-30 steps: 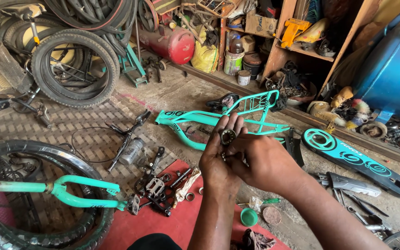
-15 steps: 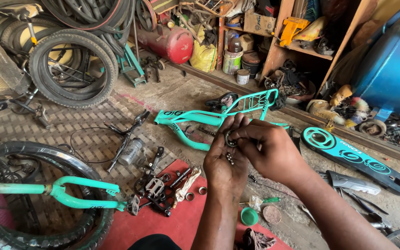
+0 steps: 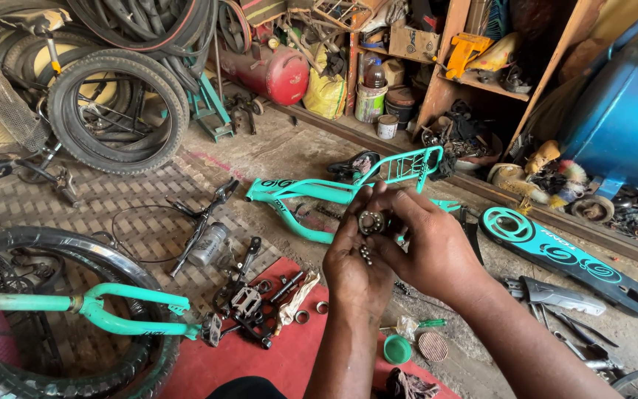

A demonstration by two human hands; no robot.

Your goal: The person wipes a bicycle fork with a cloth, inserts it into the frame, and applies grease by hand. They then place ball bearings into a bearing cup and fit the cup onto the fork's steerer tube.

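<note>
Both my hands meet in the middle of the view above the floor. My left hand is cupped palm up with several small steel balls resting in it. My right hand pinches a small round metal bearing ring between thumb and fingers, just above the left palm. Beneath them lies a teal bicycle frame with a rear rack on the concrete floor.
A teal fork with a tyre lies at lower left. Pedals, cranks and rings are scattered on a red mat. A teal chain guard lies right, tyres and a red tank stand at the back.
My hands have risen slightly and shifted a little right; the fingers of the right hand have turned the bearing ring more toward the camera.
</note>
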